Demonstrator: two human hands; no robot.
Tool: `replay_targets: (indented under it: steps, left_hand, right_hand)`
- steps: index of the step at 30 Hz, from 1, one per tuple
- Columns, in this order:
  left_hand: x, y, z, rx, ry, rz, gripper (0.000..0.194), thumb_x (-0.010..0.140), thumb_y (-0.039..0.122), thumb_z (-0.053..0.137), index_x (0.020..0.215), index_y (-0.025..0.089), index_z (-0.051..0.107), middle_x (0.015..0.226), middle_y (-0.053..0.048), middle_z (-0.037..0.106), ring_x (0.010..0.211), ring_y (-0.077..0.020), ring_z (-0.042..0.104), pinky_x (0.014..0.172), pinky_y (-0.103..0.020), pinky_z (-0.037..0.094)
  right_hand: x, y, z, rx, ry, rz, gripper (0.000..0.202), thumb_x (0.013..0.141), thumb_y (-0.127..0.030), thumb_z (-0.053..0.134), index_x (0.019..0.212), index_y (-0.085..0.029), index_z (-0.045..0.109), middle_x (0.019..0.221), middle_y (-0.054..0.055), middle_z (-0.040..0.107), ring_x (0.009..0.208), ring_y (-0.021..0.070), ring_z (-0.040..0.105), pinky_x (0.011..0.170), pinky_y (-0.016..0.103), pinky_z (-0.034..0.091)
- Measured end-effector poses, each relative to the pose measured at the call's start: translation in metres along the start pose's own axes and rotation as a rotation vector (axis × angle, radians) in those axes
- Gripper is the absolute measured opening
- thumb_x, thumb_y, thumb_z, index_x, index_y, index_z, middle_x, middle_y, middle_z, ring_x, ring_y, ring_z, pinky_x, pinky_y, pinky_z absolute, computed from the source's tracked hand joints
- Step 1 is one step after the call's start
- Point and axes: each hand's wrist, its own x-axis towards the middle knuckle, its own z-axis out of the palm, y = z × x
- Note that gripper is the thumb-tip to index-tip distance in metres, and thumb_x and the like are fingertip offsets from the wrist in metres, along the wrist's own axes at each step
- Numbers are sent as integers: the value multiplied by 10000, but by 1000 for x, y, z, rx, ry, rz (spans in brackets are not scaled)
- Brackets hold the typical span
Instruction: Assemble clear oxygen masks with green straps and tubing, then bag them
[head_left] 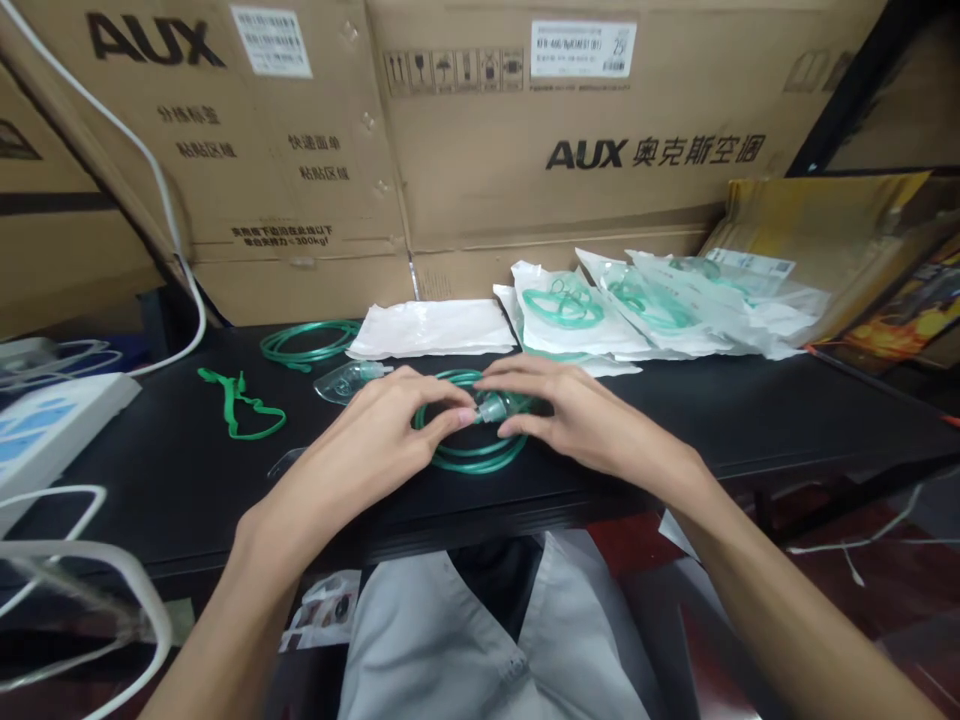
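Over a coil of green tubing (pixel 480 463) on the black table, both hands meet at a pale translucent connector (pixel 493 408). My left hand (pixel 401 420) pinches the connector's narrow left end between thumb and fingers. Around its wider right end curl the thumb and fingers of my right hand (pixel 574 405), which partly hide it; what joins it there is hard to make out. A clear oxygen mask (pixel 339 383) lies just behind my left hand. Farther left is a green strap (pixel 259 425), loosely looped.
Another green tubing coil (pixel 300 345) and a white packet (pixel 435 328) lie at the back. Several clear-fronted packets (pixel 562 305) with green tubing lean at the right rear. Large cardboard boxes (pixel 480 190) stand behind. A white device (pixel 67 425) and cables occupy the left.
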Motion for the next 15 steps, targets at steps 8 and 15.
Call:
replay_targets:
  steps: [8,15]
  left_hand:
    - [-17,-15,-9,-87,-148,1,211,976,422,615,1046,308,777,1120,-8,738,1131,-223,642,1021,-338,455]
    - [-40,31,4,-43,-148,82,213,1016,322,566,1082,261,759,1064,-30,728,1068,-232,639,1074,-398,433]
  right_hand:
    - [-28,-33,-24,25,248,102,243,960,-401,653,1144,-301,777,1359,52,679,1272,280,611,1134,423,419]
    - [-95,-61,45,804,-34,488,453,918,-599,639,868,-191,829,913,110,781,881,258,724,779,321,536]
